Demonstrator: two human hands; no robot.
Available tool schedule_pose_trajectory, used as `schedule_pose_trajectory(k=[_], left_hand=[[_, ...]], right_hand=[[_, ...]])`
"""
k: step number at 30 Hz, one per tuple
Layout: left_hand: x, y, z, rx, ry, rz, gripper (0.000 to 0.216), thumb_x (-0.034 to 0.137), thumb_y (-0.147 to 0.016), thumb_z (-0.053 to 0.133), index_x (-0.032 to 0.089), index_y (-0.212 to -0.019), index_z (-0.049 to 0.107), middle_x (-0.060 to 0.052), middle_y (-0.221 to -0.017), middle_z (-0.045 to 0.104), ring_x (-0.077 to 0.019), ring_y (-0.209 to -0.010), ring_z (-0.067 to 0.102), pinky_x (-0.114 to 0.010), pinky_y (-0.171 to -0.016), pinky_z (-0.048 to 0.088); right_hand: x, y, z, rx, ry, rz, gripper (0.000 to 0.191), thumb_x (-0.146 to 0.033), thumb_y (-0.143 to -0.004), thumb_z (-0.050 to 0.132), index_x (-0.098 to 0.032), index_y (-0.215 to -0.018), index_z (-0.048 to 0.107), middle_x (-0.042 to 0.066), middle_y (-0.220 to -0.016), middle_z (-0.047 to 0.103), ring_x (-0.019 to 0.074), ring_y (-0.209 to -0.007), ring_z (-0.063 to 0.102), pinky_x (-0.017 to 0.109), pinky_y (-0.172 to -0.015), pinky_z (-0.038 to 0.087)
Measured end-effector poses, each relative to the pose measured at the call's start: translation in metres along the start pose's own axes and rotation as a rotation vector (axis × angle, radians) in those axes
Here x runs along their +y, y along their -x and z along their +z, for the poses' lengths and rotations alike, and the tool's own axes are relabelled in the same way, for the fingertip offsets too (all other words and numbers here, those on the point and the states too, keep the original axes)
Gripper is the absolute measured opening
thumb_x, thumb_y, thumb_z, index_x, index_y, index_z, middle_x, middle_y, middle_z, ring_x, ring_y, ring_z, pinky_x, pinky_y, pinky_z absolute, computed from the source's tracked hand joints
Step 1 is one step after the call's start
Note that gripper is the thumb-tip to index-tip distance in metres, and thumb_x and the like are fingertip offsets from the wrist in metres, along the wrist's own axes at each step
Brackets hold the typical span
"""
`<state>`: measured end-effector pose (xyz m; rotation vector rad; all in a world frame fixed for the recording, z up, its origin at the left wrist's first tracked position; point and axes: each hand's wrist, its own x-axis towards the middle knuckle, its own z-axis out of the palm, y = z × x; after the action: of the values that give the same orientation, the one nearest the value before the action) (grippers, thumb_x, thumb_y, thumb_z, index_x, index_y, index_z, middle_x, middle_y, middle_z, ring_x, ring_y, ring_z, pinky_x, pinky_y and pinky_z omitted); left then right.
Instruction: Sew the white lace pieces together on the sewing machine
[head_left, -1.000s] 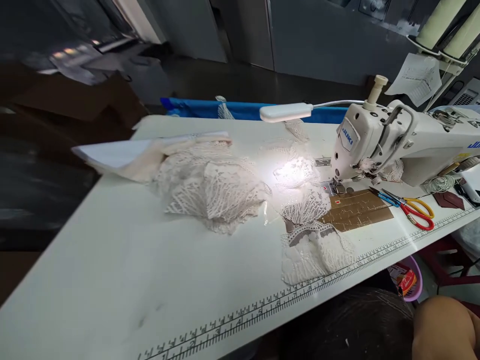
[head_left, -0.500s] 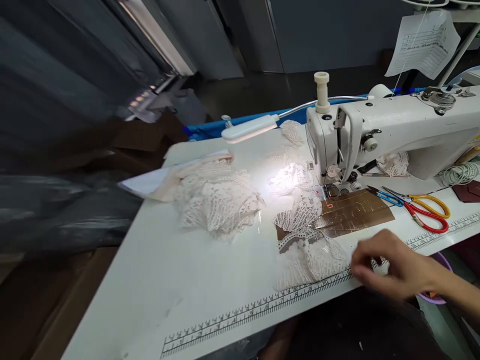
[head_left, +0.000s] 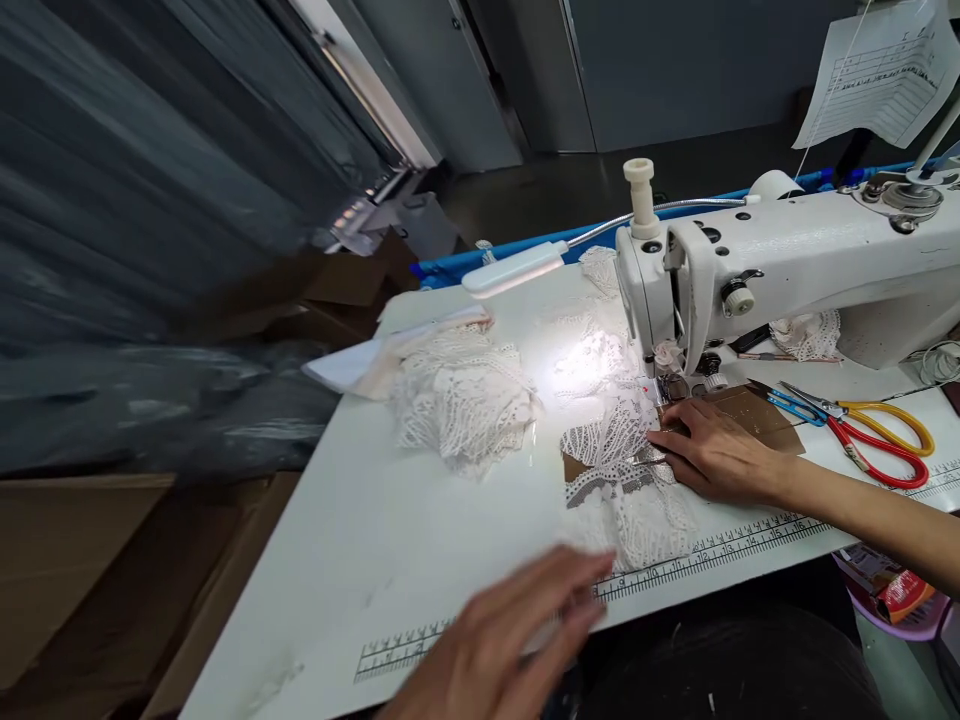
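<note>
My right hand (head_left: 712,455) lies flat, fingers stretched out, on a white lace piece (head_left: 622,490) and a brown patch (head_left: 761,415) just in front of the needle of a white sewing machine (head_left: 780,265). It holds nothing. My left hand (head_left: 510,630) hovers over the table's front edge near the printed ruler (head_left: 742,545). It is blurred, its fingers are apart, and it is empty. A heap of white lace (head_left: 465,400) sits further left on the white table (head_left: 360,530).
Scissors with red and yellow handles (head_left: 870,430) lie right of the brown patch. A lit gooseneck lamp (head_left: 517,268) hangs over the lace. Cardboard boxes (head_left: 82,570) stand left of the table, and a purple bin (head_left: 896,605) sits below at the right. A paper sheet (head_left: 885,75) hangs at top right.
My right hand has come up from the table's front edge onto the lace by the needle. My left hand has entered at the bottom. The view has swung right.
</note>
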<state>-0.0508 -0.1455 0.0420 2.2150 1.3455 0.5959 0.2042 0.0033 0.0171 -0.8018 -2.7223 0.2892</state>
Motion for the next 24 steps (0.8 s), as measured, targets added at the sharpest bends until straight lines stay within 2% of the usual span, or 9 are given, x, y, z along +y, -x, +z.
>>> schedule_pose_trajectory(k=[3,6,8,12,18,24], left_hand=[[-0.002,-0.072,-0.015,0.159,-0.225,0.257,0.026,0.02,-0.098,0.05,0.02,-0.122,0.061,-0.009,-0.11,0.07,-0.02,-0.1,0.068,-0.032,-0.081,0.06],[-0.022,-0.127,-0.001,0.211,-0.394,0.431,0.022,0.02,-0.099,0.046,0.013,-0.111,0.063,-0.012,-0.112,0.069,-0.0236,-0.1,0.067,-0.042,-0.085,0.058],[-0.036,-0.147,0.012,0.189,-0.443,0.455,0.023,0.024,-0.101,0.044,0.013,-0.11,0.063,-0.012,-0.111,0.069,-0.0227,-0.096,0.068,-0.044,-0.085,0.057],[-0.05,-0.155,0.026,0.156,-0.467,0.419,0.027,0.027,-0.101,0.041,0.013,-0.113,0.061,-0.013,-0.115,0.068,-0.0225,-0.096,0.067,-0.042,-0.082,0.056],[-0.057,-0.16,0.022,0.12,-0.479,0.464,0.034,0.026,-0.102,0.036,0.013,-0.123,0.058,-0.016,-0.126,0.064,-0.0251,-0.11,0.064,-0.045,-0.088,0.052],[-0.067,-0.172,0.021,0.174,-0.434,0.504,0.034,0.027,-0.1,0.037,0.012,-0.117,0.062,-0.013,-0.11,0.069,-0.0231,-0.094,0.065,-0.044,-0.08,0.052]], right_hand=[[0.007,0.004,-0.002,0.018,0.018,0.018,0.031,-0.02,-0.093,0.05,-0.016,-0.12,0.064,0.015,-0.111,0.056,0.0267,-0.104,0.051,0.045,-0.091,0.049],[0.012,0.006,0.0,0.065,0.001,0.052,0.033,-0.018,-0.091,0.051,-0.017,-0.121,0.065,0.015,-0.109,0.055,0.026,-0.102,0.051,0.045,-0.092,0.049],[0.014,0.008,0.003,0.106,-0.02,0.087,0.033,-0.017,-0.091,0.051,-0.018,-0.12,0.066,0.015,-0.109,0.056,0.0264,-0.102,0.052,0.046,-0.093,0.049],[0.016,0.009,0.01,0.174,-0.068,0.135,0.032,-0.021,-0.093,0.052,-0.021,-0.121,0.067,0.014,-0.108,0.058,0.0265,-0.103,0.053,0.047,-0.093,0.05],[0.015,0.007,0.011,0.173,-0.068,0.169,0.034,-0.026,-0.096,0.048,-0.02,-0.125,0.064,0.014,-0.109,0.058,0.0261,-0.102,0.053,0.046,-0.093,0.049],[0.012,0.002,0.009,0.129,0.007,0.177,0.037,-0.025,-0.098,0.042,-0.014,-0.128,0.061,0.016,-0.104,0.058,0.0255,-0.093,0.053,0.045,-0.087,0.05]])
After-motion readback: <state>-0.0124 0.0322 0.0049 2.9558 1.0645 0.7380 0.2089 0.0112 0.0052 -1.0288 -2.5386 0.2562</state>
